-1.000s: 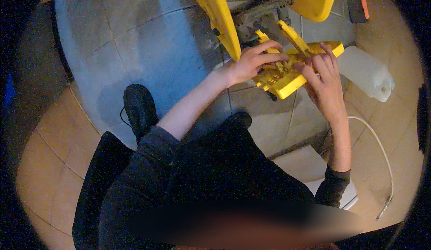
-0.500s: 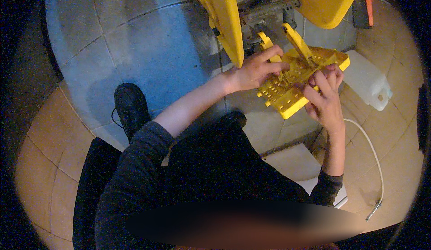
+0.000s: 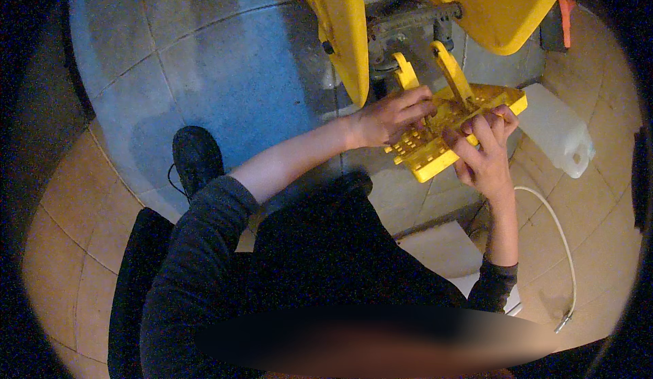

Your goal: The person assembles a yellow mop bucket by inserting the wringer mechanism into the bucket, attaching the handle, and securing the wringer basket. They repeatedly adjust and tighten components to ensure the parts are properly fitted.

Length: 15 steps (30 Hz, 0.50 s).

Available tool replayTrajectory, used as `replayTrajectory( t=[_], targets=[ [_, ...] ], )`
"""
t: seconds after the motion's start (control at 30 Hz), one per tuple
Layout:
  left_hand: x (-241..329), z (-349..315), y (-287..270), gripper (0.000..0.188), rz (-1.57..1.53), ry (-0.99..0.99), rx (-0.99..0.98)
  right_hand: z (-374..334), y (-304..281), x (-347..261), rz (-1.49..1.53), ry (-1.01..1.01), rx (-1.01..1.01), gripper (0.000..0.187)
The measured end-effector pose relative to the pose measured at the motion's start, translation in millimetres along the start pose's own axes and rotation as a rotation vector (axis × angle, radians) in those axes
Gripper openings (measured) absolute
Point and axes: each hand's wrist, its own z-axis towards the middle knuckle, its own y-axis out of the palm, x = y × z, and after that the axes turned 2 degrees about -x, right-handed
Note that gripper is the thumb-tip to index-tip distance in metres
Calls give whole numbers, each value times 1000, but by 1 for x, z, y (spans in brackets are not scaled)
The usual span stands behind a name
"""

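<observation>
A yellow plastic piece (image 3: 430, 165) with rows of small holes and two upright arms is held up at the right of centre. My right hand (image 3: 486, 161) grips its near right edge, fingers bent over the rim. At its left part is my left hand (image 3: 388, 119), with curled fingers pressed to it; the fingertips are partly hidden. Just beyond stand a long yellow panel (image 3: 343, 45) and a broad yellow panel (image 3: 513, 11). Between them runs a dirty grey metal bar (image 3: 415, 18).
A translucent plastic jug (image 3: 551, 127) lies to the right on the tiles. Nearer, a thin white hose (image 3: 561, 233) with a metal end curves along the floor. A white flat object (image 3: 445, 246) lies by my legs. My black shoe (image 3: 197, 158) is at left.
The yellow piece and both hands have shifted slightly left and toward me. My hands keep their hold, and the background has moved a little in view.
</observation>
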Motion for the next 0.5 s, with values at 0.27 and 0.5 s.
replayTrajectory(
  t=[0.27,0.5],
  targets=[
    [14,0,-4,51,-166,-181,-63,2,5,-7,71,166,104,37],
    [93,-4,-48,69,220,-378,-30,-5,29,-21,-41,208,343,40]
  ],
)
